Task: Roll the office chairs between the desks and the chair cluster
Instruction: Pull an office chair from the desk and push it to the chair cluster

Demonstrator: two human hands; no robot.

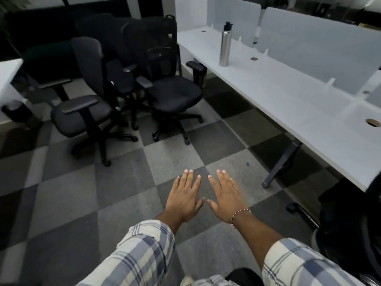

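Several black office chairs stand bunched together at the upper left: a near chair (82, 116) turned sideways, a chair (173, 93) closest to the desk, and more backrests packed behind them. My left hand (183, 197) and my right hand (224, 195) are stretched out flat, palms down, over the checkered carpet, thumbs almost touching. Neither hand holds or touches anything, and both are well short of the chairs. A dark chair part (350, 223) shows at the right edge under the desk.
A long white desk (288, 96) with frosted dividers (313, 48) runs along the right, carrying a steel water bottle (225, 45). Its dark leg (282, 164) stands on the floor. Another white desk corner (8, 79) sits at the left edge. Grey checkered carpet (115, 182) lies between me and the chairs.
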